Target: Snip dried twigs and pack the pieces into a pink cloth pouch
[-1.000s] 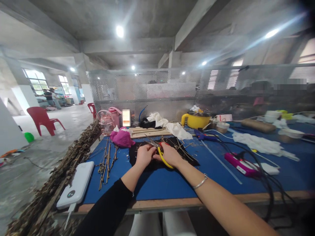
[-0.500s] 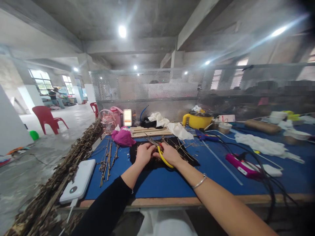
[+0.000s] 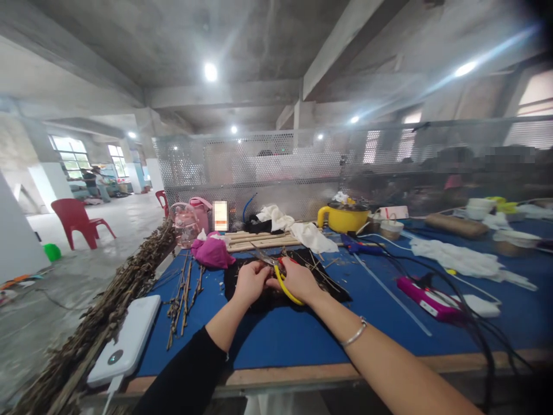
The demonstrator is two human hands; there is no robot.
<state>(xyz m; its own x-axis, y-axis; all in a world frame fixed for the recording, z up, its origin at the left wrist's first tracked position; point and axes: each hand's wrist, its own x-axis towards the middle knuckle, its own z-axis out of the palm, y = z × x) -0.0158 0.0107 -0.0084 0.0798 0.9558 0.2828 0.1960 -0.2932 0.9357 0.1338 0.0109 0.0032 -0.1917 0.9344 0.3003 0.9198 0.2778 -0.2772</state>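
Observation:
My right hand (image 3: 298, 279) is closed round yellow-handled pliers (image 3: 281, 280), whose metal jaws point left and away. My left hand (image 3: 250, 280) is closed in a pinch right at the jaws, holding a thin twig that I can barely make out. Both hands work over a black cloth (image 3: 332, 286) strewn with thin twigs, lying on the blue table (image 3: 285, 334). A silver bracelet (image 3: 354, 333) sits on my right wrist, and a black sleeve covers my left arm.
A long bundle of dry branches (image 3: 108, 300) runs along the table's left edge beside a white power bank (image 3: 127, 340). Loose twigs (image 3: 184, 291), a magenta cloth (image 3: 211, 252), wooden sticks (image 3: 259, 237), a yellow pot (image 3: 343, 218), a pink device (image 3: 421, 290) with black cables and white rags lie around.
The hands stay together over the black cloth with the pliers; only the view has shifted slightly, so everything sits a little lower in the picture.

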